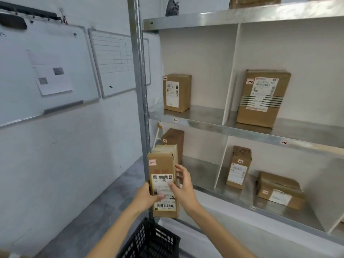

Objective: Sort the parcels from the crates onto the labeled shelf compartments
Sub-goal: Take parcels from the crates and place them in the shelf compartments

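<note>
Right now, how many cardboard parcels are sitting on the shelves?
5, plus part of one on top: upper-left parcel, upper-right parcel, lower-left parcel behind the held parcel, then a standing parcel and a flat parcel lower right. More may be hidden.

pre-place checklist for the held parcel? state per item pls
1. Grip: left hand and right hand both on the held parcel, which is upright: ok.
2. Tag legible: handwritten tag on it reads 2-1: ok.
3. Target found: lower left compartment already holds a parcel tagged 2-1; its own edge label is hidden behind the held parcel: cannot tell.
4. Room in target: bare shelf to the right of that parcel: ok.
5. Path: the held parcel sits in front of the shelf upright, so it must pass to the right of it: not ok yet.
6. Crate contents: cannot tell.
</note>
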